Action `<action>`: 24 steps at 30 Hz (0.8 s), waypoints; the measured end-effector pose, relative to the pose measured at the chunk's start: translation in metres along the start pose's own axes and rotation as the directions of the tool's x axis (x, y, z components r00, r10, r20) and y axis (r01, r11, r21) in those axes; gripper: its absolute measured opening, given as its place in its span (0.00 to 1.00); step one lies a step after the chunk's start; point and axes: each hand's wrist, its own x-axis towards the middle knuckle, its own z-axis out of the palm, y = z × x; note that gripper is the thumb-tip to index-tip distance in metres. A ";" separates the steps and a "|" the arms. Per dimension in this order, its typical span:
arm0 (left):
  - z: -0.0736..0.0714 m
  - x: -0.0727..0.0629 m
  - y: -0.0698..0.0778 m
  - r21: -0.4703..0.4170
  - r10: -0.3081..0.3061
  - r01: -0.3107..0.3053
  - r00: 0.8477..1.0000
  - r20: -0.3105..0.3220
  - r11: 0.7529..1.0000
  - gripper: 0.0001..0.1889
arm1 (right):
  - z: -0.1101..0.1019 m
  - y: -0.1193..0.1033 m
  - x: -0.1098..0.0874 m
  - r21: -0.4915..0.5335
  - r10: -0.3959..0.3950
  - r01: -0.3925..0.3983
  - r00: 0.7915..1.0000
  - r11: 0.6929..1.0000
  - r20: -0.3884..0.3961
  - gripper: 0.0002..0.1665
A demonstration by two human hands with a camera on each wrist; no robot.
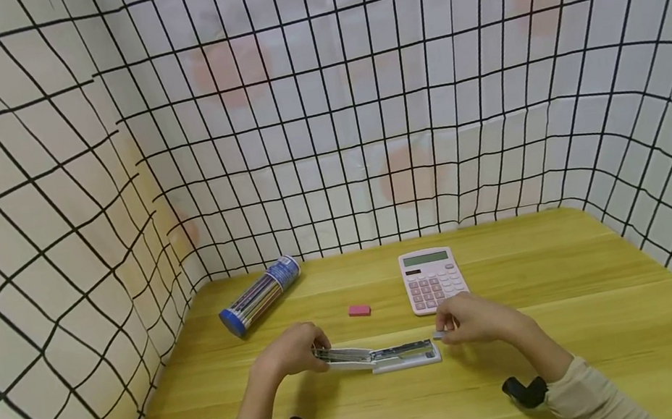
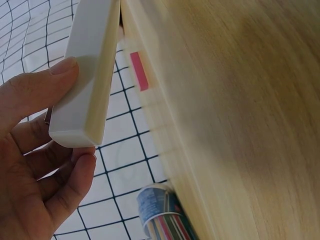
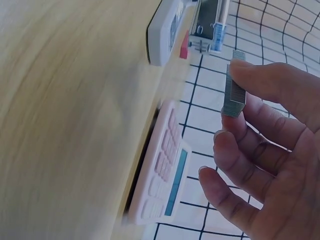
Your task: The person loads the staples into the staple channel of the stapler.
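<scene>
A white stapler [image 1: 408,363] lies on the table, opened out wide, its base flat and its upper arm tilted to the left. My left hand [image 1: 295,350] grips the free end of that arm; in the left wrist view the thumb presses on the smooth white cover [image 2: 86,80]. Between thumb and fingertips, my right hand [image 1: 477,319] pinches a short strip of staples [image 3: 234,92]. The strip is just off the right end of the stapler base, apart from it. The metal magazine [image 3: 206,20] shows in the right wrist view.
Behind the stapler lies a pink eraser [image 1: 359,310]. A pink calculator [image 1: 433,280] sits beyond my right hand. At the back left, a clear tube of pencils [image 1: 260,296] with a blue cap lies on its side. White gridded cloth [image 1: 323,131] encloses the table.
</scene>
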 end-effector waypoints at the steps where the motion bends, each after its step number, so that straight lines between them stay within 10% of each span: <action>1: 0.000 0.000 0.000 0.001 0.002 -0.002 1.000 -0.001 1.000 0.12 | 0.000 -0.001 0.000 0.000 -0.008 0.008 1.000 1.000 -0.002 0.03; 24: 0.000 0.000 0.001 0.006 0.018 -0.018 1.000 0.000 1.000 0.12 | 0.013 -0.008 0.010 -0.029 -0.053 0.053 0.999 0.998 0.001 0.03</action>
